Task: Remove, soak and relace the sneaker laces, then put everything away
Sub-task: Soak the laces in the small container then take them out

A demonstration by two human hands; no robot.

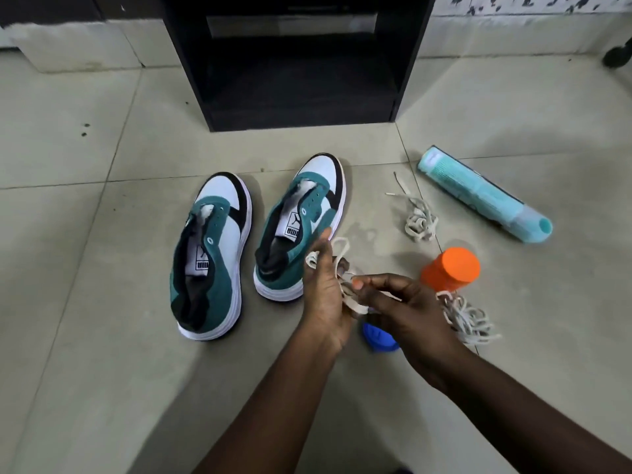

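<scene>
— From the right sneaker [301, 230], where's the lace [345, 285]?

— Just beside its heel, bunched between both hands; the shoe runs heel-near, toe-away. Left hand [325, 295], nearer it, cradles the lace; right hand [407, 309] pinches it.

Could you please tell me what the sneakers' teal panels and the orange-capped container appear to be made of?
Sneakers: the teal panels look like suede, matte and slightly napped; the white panels look smoother, perhaps leather or synthetic. Orange-capped container: apparently plastic, with a smooth, moulded, evenly coloured surface.
</scene>
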